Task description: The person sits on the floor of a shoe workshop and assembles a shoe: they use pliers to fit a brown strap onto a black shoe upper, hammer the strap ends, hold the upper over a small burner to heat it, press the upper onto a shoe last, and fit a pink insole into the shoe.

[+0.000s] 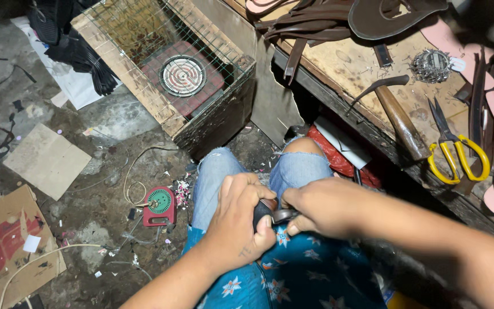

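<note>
Left hand [236, 220] and right hand [321, 207] meet over the lap, each grip clamped on a small dark metal-tipped piece [271, 213], braced there for control. Hammer [398, 117] and yellow scissors [454, 150] lie within reach on the worktop [350, 66].

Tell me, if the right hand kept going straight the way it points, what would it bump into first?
Most likely the left hand: the right hand points leftward at it, with only the small dark object they both grip between them.

Dim rm: grimy concrete floor [104, 212] w/ scraps, worn wooden workbench [355, 68] at right.
</note>
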The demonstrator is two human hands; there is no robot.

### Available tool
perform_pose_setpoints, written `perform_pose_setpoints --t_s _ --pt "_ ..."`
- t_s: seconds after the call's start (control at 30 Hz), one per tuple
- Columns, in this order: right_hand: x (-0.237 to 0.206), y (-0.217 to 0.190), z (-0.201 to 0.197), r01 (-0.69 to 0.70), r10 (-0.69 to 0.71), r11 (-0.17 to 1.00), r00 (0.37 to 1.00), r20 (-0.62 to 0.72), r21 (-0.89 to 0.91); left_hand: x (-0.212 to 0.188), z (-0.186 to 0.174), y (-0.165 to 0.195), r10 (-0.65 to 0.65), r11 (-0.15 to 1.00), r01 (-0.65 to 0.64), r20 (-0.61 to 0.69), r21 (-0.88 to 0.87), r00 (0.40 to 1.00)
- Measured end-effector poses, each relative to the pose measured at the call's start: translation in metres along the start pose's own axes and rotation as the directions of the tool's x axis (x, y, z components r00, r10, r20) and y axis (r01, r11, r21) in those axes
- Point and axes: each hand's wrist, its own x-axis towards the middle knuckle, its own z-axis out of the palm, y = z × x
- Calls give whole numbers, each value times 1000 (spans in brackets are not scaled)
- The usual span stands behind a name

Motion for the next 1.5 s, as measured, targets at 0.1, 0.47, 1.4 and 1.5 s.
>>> perform_pose_setpoints --t_s 0.1,0.47,1.4,1.5 --pt "1 4 -11 -11 6 999 992 124 42 0 1 1 24 999 -22 39 -31 999" --pt "-12 -21 -11 -69 87 980 992 92 -186 5 -10 -5 17 982 0 90 -189 996" --pt "-40 184 42 -676 375 736 445 -813 -31 45 29 -12 -130 990 129 -6 -59 992" --pt "-32 230 38 -664 412 745 379 -828 67 73 22 -24 85 971 -86 -17 -223 996"
